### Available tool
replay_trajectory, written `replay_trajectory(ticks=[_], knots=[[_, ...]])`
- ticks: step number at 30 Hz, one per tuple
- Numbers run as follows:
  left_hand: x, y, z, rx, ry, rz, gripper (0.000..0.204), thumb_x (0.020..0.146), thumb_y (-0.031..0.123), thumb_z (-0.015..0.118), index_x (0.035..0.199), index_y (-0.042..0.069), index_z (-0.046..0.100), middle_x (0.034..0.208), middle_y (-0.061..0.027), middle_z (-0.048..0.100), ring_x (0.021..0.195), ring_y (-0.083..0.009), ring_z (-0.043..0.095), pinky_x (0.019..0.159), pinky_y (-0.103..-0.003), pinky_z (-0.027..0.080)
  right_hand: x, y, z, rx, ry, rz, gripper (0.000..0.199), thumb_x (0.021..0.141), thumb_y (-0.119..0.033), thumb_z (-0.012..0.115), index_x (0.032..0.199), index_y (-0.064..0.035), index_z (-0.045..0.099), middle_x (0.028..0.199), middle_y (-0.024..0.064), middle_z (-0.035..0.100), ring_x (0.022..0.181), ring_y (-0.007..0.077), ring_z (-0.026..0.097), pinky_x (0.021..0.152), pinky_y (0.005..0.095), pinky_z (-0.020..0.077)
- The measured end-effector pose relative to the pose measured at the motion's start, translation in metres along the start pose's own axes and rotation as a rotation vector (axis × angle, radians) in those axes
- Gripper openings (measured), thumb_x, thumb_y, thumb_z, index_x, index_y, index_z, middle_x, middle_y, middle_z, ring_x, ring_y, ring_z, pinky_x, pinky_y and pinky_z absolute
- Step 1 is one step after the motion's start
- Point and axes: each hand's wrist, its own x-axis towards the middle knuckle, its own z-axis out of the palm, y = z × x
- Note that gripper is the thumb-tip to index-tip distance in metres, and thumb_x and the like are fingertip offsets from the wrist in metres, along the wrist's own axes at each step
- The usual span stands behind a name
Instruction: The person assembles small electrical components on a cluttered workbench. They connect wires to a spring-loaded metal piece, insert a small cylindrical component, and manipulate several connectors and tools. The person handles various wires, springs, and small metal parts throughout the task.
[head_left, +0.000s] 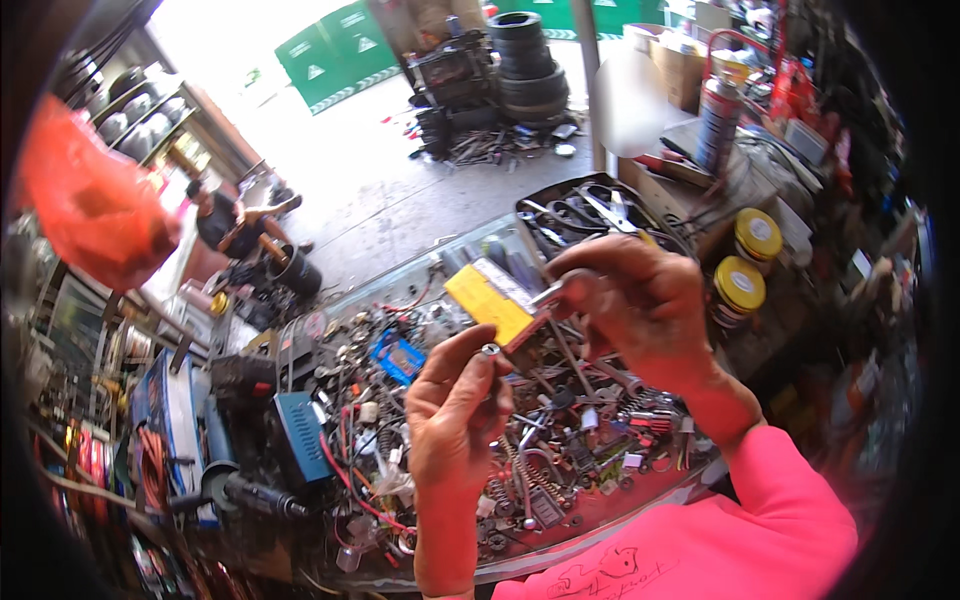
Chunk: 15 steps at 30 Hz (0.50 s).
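Note:
My left hand (455,405) is raised over a cluttered bench, thumb and fingers pinched on a small round metal piece (490,350) with a dark centre; it is too small to name surely. Higher and to the right, my right hand (645,310) is closed, its fingertips gripping a short silvery metal cylinder (547,294) that points toward the left. The two pieces are apart. Behind them on the bench lies a yellow and white box (492,302), partly hidden by my hands. Springs (518,465), screws and other loose metal parts lie below the hands.
A black tray of pliers and tools (600,205) stands beyond my right hand, with yellow-lidded tins (740,285) to its right. A teal box (302,435) and a power drill (262,492) are at left. Stacked tyres (528,75) and a seated person (225,222) are farther off.

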Motion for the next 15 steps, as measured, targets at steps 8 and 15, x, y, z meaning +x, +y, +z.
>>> replay_trajectory(ticks=[8, 15], knots=[[-0.0007, -0.0039, 0.001, -0.012, -0.022, -0.017, 0.022, 0.089, 0.009, 0.059, 0.108, -0.002, 0.058, 0.081, -0.0099, 0.065, 0.059, -0.0099, 0.058, 0.042, -0.016, 0.038, -0.0041, 0.0062, 0.001, -0.258, -0.228, -0.232, 0.018, 0.082, -0.005, 0.065, 0.098, 0.0033, 0.063, 0.081, 0.0149, 0.064, 0.063, 0.0202, 0.062, 0.054, 0.0284, 0.0474], [-0.0031, -0.0035, 0.0005, 0.02, -0.031, -0.006, 0.019, 0.09, 0.009, 0.058, 0.105, -0.003, 0.059, 0.08, -0.0099, 0.065, 0.055, -0.0087, 0.056, 0.042, -0.016, 0.038, -0.0004, 0.0076, 0.0017, -0.316, -0.292, -0.276, 0.018, 0.081, -0.004, 0.065, 0.096, 0.0047, 0.062, 0.08, 0.0174, 0.064, 0.067, 0.0265, 0.064, 0.056, 0.0316, 0.0494]])
